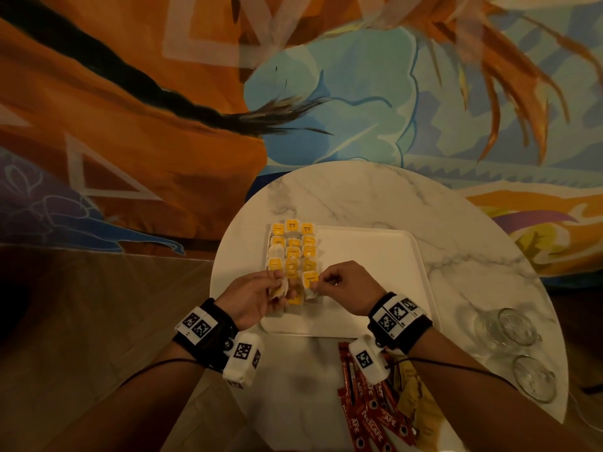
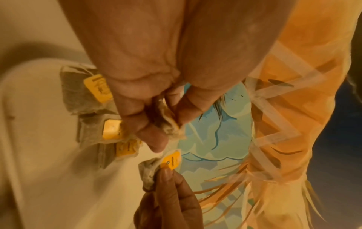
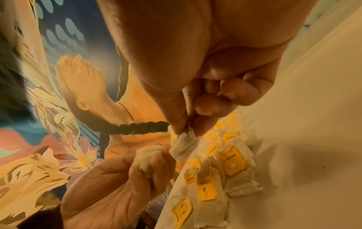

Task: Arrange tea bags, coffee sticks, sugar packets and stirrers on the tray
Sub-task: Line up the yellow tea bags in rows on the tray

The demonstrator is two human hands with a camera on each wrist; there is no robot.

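Filling the tea-bag block at the left end of the tray (image 1: 375, 256): both hands are working over the tray's near-left corner. The left hand (image 1: 257, 296) is curling its fingers round a crumpled tea bag (image 2: 166, 122), thumb pressing it against the forefinger. The right hand (image 1: 342, 285) is pinching a second bag (image 3: 183, 145) by its top corner between thumb and forefinger, the other fingers tucked in; that bag is hanging just above the nearest end of the rows. The laid bags (image 1: 293, 256) are sitting in three columns along the tray's left edge, yellow tags up. I'm judging the step as placing the last bags at the near end. To do it well: be lowering the right bag flat into the gap at the near end of the right column, tag up and squared to its neighbours, without dragging across them, since loose strings snag easily. The left bag is looking bunched, so it is probably needing smoothing before it goes down. Coffee sticks (image 1: 375, 412) are lying off the tray, near its front-right side, not yet moved. Two glasses (image 1: 515, 327) are standing right of the tray.
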